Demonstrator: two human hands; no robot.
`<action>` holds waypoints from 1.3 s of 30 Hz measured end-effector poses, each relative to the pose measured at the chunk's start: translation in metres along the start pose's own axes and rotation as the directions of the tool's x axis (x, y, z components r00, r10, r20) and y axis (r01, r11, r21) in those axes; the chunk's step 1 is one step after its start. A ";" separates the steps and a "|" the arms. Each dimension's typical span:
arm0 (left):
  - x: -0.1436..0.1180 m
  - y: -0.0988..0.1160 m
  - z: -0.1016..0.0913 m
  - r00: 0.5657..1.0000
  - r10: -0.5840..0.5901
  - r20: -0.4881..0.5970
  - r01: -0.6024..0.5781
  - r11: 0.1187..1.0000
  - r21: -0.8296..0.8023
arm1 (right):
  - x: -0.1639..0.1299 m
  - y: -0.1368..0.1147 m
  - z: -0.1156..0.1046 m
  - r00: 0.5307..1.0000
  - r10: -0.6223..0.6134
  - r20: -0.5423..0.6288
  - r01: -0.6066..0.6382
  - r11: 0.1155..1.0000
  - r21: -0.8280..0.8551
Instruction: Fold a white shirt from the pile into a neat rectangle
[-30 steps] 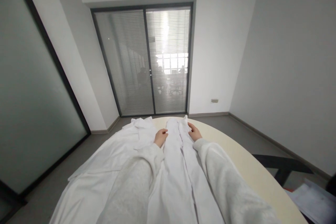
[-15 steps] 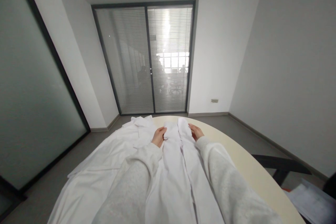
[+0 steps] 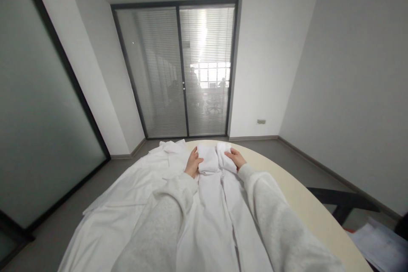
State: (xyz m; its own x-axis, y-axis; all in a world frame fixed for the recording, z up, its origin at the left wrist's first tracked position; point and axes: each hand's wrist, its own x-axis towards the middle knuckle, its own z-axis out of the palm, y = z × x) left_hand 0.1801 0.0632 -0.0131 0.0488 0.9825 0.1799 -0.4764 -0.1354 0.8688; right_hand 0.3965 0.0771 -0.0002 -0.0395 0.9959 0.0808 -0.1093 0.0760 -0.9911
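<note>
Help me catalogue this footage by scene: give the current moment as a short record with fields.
cloth in hand: white cloth in two long strips side by side, far ends folded over
hands: left hand grips the left strip's folded end; right hand grips the right strip's
clothing: light grey sleeves on both arms
also on table: wider white fabric to the left; whether it joins the strips, cannot tell
surface: cream table with a curved edge
background: dark-framed glass doors with blinds

Dk-framed glass doors w/ blinds; frosted panel on L; wall plate low on wall, R of doors; blk armrest-like piece & blurred white sheets nr table, R side.
</note>
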 end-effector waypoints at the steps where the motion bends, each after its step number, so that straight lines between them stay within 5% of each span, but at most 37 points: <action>1: 0.000 0.003 0.000 0.999 0.048 0.021 -0.048 0.999 -0.001 | 0.001 -0.004 0.000 0.997 -0.076 -0.023 0.076 0.997 0.002; 4: 0.000 0.010 0.000 0.989 0.141 0.046 -0.142 0.990 0.018 | 0.000 -0.015 0.000 0.965 -0.249 -0.078 0.251 0.968 0.011; 12: -0.010 0.016 0.006 0.988 0.134 0.076 -0.139 0.987 0.075 | -0.021 -0.020 -0.008 0.918 -0.395 0.015 0.395 0.918 -0.024; 18: -0.019 0.031 0.017 0.974 0.172 0.147 -0.192 0.972 0.135 | -0.048 -0.028 -0.012 0.928 -0.358 0.108 0.370 0.920 -0.130; 21: -0.028 0.044 0.019 0.952 0.136 0.276 -0.207 0.946 0.248 | -0.067 -0.029 -0.023 0.933 -0.274 0.234 0.328 0.914 -0.238; 23: -0.038 0.051 0.018 0.897 0.053 0.438 -0.230 0.903 0.362 | -0.082 -0.028 -0.034 0.914 -0.244 0.325 0.354 0.872 -0.338; 26: -0.057 0.059 0.014 0.734 -0.179 0.655 -0.354 0.722 0.594 | -0.105 -0.026 -0.049 0.858 -0.209 0.469 0.455 0.731 -0.508; 28: -0.069 0.061 0.010 0.628 -0.344 0.698 -0.487 0.525 0.698 | -0.117 -0.026 -0.054 0.809 -0.147 0.569 0.516 0.642 -0.568; 31: -0.081 0.064 0.008 0.584 -0.480 0.655 -0.584 0.311 0.749 | -0.128 -0.027 -0.054 0.756 -0.071 0.651 0.539 0.632 -0.557; 33: -0.086 0.069 0.009 0.557 -0.502 0.662 -0.554 0.369 0.746 | -0.130 -0.029 -0.051 0.775 -0.044 0.631 0.476 0.697 -0.536; 35: -0.088 0.075 0.012 0.466 -0.522 0.714 -0.469 0.538 0.700 | -0.131 -0.032 -0.049 0.797 0.018 0.603 0.380 0.762 -0.525; 37: -0.091 0.079 0.014 0.369 -0.549 0.750 -0.351 0.665 0.660 | -0.133 -0.036 -0.048 0.777 0.136 0.615 0.288 0.792 -0.539; 39: -0.094 0.079 0.013 0.329 -0.577 0.748 -0.266 0.703 0.659 | -0.135 -0.038 -0.050 0.734 0.297 0.611 0.194 0.770 -0.607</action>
State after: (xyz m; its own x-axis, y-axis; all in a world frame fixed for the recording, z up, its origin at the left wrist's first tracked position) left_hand 0.1495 -0.0415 0.0444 0.9474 0.3053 -0.0966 0.2306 -0.4412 0.8673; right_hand 0.4553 -0.0580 0.0217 -0.6684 0.7239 -0.1709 0.5114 0.2805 -0.8123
